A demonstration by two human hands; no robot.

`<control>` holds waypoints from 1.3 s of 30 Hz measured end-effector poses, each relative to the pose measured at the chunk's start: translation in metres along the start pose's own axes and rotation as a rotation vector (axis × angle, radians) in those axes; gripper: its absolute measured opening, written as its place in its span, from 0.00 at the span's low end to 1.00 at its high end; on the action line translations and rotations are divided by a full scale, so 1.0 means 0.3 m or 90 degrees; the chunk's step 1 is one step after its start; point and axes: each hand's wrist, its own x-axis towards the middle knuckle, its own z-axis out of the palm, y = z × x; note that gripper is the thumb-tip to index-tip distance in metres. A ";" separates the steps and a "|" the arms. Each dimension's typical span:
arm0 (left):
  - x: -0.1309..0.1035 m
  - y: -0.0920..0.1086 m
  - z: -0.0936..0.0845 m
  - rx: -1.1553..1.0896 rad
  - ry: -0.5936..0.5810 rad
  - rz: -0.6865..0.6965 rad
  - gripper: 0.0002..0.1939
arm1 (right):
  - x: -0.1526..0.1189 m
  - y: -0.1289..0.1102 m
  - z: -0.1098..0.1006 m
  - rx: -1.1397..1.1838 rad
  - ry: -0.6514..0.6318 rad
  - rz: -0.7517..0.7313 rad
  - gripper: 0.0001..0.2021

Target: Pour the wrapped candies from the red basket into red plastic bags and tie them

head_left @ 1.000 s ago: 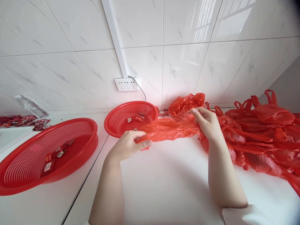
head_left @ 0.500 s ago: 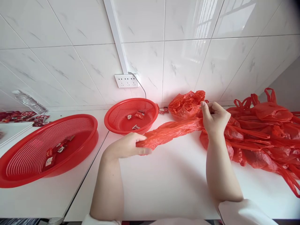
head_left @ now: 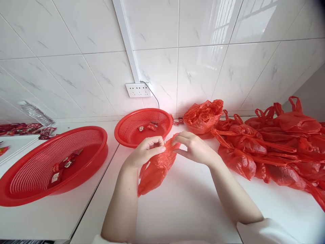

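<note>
White tiled wall (head_left: 157, 27): behind the round red mesh basket (head_left: 127, 127), which serves as landmark.
White tabletop (head_left: 182, 210): under the basket and extending in front of it; a seam runs forward from near its left side.
Heap of bulging red plastic bags (head_left: 274, 145): well to the right of the basket, handles loose and overlapping. Risk: a forearm swinging wide could hook a loop and drag a bag.
Large red mesh basket (head_left: 101, 159): left of the landmark and nearer the viewer, a few packets inside.
Crumpled mass of red plastic bags (head_left: 203, 117): right of the basket, close to the wall.
Thin red plastic bag (head_left: 154, 171): in front of the basket, held above the tabletop, creased, lower end hanging. Risks: film layers may cling, so fingers could part the wrong fold; a hard pull at one point could tear it.
Left hand (head_left: 148, 152): in front of the basket, thumb and forefinger pinching the bag's upper part.
Right hand (head_left: 196, 149): to the right and in front of the basket, fingers bent at the bag's upper edge; firmness of grip cannot be told. Uneven hold could let that edge slip.
Small red wrapped packets (head_left: 152, 127): inside the basket. A knock to its rim might shift them.
</note>
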 end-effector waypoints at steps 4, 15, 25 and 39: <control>0.001 -0.005 -0.007 -0.007 -0.010 0.007 0.15 | 0.014 0.022 0.035 0.009 0.035 0.025 0.13; 0.004 -0.020 -0.003 0.133 0.025 -0.062 0.10 | 0.008 0.056 0.023 0.009 -0.036 0.002 0.13; -0.015 -0.032 -0.028 0.201 0.084 -0.103 0.11 | 0.013 0.085 0.033 0.032 0.011 -0.015 0.06; 0.002 -0.020 0.009 0.196 0.088 -0.103 0.13 | 0.023 0.068 0.048 0.020 -0.060 -0.046 0.08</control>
